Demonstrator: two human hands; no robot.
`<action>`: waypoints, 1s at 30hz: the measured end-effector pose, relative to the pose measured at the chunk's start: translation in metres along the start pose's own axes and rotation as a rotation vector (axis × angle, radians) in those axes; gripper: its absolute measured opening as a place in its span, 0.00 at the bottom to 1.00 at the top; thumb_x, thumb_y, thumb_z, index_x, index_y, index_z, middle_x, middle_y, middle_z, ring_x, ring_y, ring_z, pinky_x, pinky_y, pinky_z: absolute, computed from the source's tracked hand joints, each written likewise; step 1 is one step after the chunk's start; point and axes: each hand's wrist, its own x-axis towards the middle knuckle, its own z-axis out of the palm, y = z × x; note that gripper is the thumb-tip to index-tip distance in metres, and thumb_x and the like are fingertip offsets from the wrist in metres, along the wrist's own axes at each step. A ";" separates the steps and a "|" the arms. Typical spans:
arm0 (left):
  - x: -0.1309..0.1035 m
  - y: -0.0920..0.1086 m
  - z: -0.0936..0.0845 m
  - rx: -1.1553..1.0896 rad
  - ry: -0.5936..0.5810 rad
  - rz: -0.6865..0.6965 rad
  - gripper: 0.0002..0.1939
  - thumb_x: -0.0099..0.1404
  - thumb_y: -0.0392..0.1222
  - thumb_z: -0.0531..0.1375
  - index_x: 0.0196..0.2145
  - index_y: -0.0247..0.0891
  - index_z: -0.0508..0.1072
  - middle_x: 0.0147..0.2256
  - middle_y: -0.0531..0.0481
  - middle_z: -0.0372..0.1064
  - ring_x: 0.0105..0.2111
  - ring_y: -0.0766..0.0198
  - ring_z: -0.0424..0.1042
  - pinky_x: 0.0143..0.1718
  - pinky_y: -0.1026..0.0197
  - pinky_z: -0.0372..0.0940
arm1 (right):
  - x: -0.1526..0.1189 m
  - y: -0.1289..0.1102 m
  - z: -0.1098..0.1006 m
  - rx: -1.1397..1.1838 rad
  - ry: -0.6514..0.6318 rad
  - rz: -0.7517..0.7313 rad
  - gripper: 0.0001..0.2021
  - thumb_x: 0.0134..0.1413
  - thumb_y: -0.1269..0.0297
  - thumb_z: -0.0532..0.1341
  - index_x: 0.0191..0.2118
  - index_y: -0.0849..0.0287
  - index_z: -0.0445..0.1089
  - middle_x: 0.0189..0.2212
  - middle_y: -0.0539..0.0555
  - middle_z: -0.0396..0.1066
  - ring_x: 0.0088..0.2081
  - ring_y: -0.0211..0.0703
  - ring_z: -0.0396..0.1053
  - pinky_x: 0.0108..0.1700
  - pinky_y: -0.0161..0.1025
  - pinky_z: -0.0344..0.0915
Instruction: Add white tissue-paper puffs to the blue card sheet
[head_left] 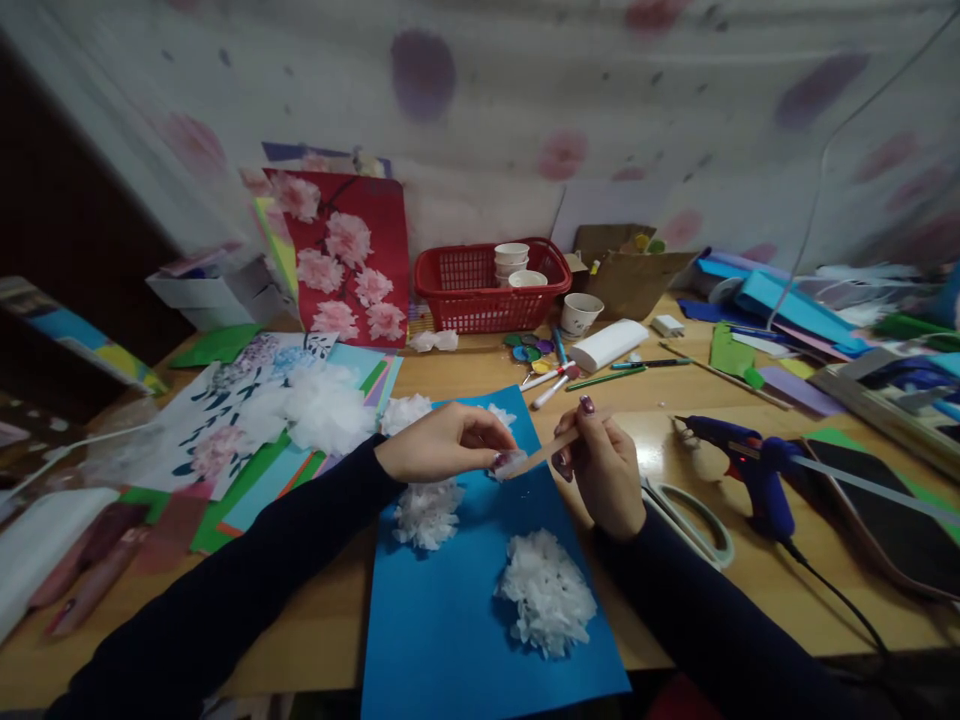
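Note:
My left hand (457,442) is closed in a pinch on a small piece of white tissue paper (513,463) above the blue sheet (487,580). In my right hand (604,465) is a flat wooden craft stick (544,454), its far end touching the tissue piece. White ruffled tissue flowers lie on the blue sheet: one flower (546,593) near its lower right, another flower (428,515) below my left hand, and one (406,413) at the upper left edge. My left hand partly covers another white bit at the top.
Right of my right hand lie scissors (694,525), a blue glue gun (750,465) with its cord, and a phone (892,520). Behind are a red basket (487,300), paper cup (581,315) and brushes (551,385). White tissue (322,410) and coloured papers lie left.

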 end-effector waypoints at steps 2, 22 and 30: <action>0.000 -0.001 0.001 -0.046 -0.006 -0.009 0.08 0.55 0.29 0.59 0.35 0.31 0.73 0.32 0.48 0.73 0.32 0.66 0.72 0.40 0.60 0.66 | 0.000 -0.001 0.001 0.001 0.006 0.001 0.19 0.52 0.48 0.60 0.23 0.61 0.67 0.10 0.46 0.61 0.12 0.30 0.57 0.14 0.28 0.53; -0.004 0.001 0.007 0.000 0.177 -0.009 0.13 0.53 0.32 0.62 0.39 0.30 0.74 0.37 0.44 0.75 0.34 0.63 0.74 0.39 0.59 0.67 | 0.005 0.001 -0.004 -0.020 0.045 -0.046 0.19 0.51 0.48 0.61 0.23 0.61 0.67 0.11 0.46 0.61 0.12 0.30 0.56 0.13 0.28 0.52; -0.001 -0.002 0.012 -0.014 0.138 0.013 0.08 0.55 0.34 0.60 0.34 0.29 0.76 0.32 0.44 0.75 0.31 0.63 0.73 0.37 0.60 0.67 | 0.004 -0.001 -0.003 -0.039 -0.003 -0.022 0.20 0.52 0.49 0.60 0.23 0.61 0.67 0.09 0.46 0.60 0.11 0.31 0.56 0.13 0.28 0.51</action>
